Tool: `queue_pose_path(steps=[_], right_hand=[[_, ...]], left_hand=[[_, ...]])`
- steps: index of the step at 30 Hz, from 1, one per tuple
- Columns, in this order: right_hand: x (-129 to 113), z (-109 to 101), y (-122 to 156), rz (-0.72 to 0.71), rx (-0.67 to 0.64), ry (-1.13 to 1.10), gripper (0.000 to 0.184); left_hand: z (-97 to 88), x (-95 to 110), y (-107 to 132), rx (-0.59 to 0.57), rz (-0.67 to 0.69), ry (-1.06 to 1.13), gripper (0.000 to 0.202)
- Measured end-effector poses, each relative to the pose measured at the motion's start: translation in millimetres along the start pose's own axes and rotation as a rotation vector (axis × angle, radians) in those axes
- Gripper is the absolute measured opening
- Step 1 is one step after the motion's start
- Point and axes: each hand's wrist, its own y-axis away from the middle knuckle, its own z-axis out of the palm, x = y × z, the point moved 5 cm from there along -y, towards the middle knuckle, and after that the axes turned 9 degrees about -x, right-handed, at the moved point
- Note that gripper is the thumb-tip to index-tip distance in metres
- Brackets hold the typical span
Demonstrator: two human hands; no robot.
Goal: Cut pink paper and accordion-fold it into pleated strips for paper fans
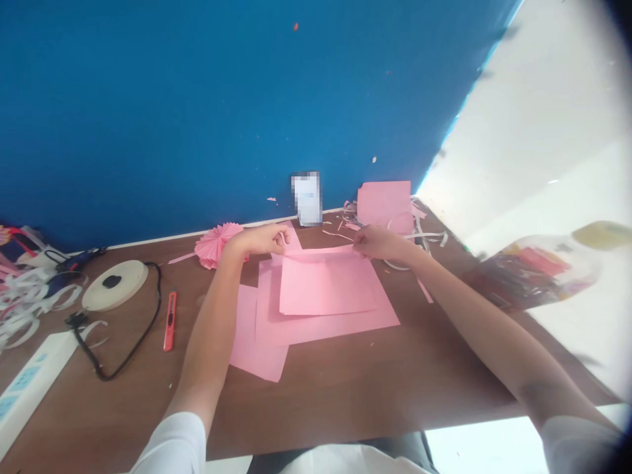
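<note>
A sheet of pink paper (328,289) is between my hands, its far edge bent up into a narrow fold. At the far left corner, my left hand (264,239) is closed with fingers pinched on the fold. My right hand (380,242) pinches the far right corner, its fingertips partly hidden behind the knuckles. Beneath this sheet lies a larger pink sheet (340,329), and another pink piece (261,355) sticks out at the lower left. A pleated pink paper rosette (216,245) sits just behind my left wrist.
A red box cutter (170,322) lies left of my left forearm. Farther left are a white disc (114,289), a black cable (155,322) and a white power strip (34,378). A phone (308,201) leans on the blue wall. Paper scraps and a plastic bag (538,273) are on the right.
</note>
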Motion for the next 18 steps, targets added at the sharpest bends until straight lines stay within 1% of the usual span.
queue_pose_path(steps=[3,7,12,15,18], right_hand=[[-1,3,-2,0.016,-0.002,0.099,0.013],[-1,9,-7,-0.004,-0.017,0.197,0.013],[3,14,-11,-0.015,-0.051,0.155,0.014],[1,17,-10,-0.009,-0.089,0.094,0.013],[-1,16,-7,0.026,-0.099,0.084,0.012]], left_hand=[[7.3,-4,-9,-0.046,-0.019,-0.038,0.032],[14.1,-9,-21,-0.058,-0.058,-0.095,0.034],[19.0,-12,-26,-0.085,-0.12,-0.136,0.034],[20.3,-13,-28,-0.099,-0.114,-0.129,0.033],[21.5,-17,-31,-0.112,-0.104,-0.105,0.034]])
